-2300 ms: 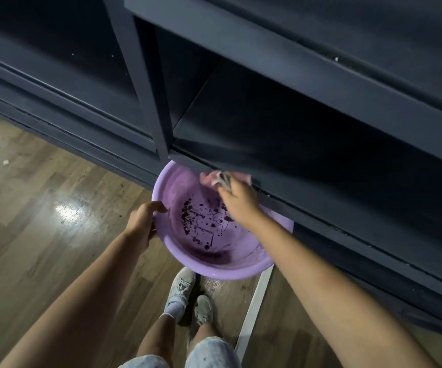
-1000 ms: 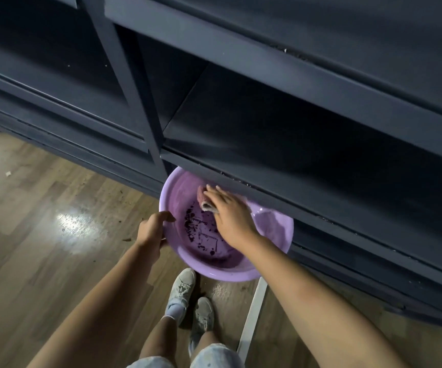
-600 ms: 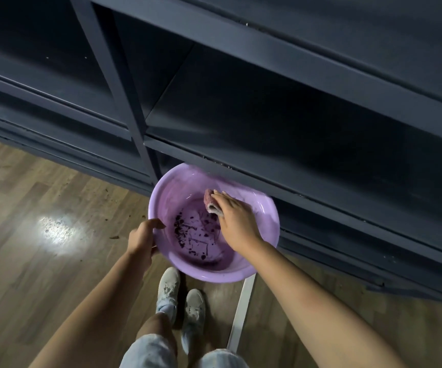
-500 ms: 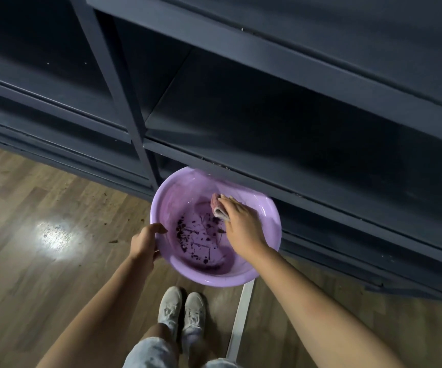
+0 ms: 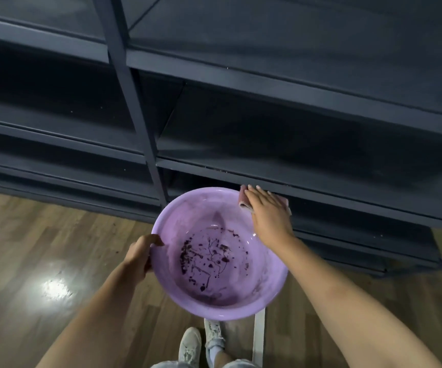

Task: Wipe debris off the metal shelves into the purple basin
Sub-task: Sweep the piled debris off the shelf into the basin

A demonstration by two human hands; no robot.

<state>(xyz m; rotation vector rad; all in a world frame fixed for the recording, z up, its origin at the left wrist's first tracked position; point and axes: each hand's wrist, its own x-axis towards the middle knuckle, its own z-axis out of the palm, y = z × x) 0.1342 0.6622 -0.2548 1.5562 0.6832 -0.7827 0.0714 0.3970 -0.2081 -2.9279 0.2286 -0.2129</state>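
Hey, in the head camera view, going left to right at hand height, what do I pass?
Bright glare patch on the wooden floor → left hand holding the rim → round purple plastic basin → right hand flat on a pink cloth → dark metal shelf edge.

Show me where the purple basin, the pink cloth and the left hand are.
purple basin (image 5: 173, 224), head view, bare inner wall near the left rim.
pink cloth (image 5: 243, 200), head view, edge showing left of the fingers.
left hand (image 5: 140, 254), head view, back of the hand.
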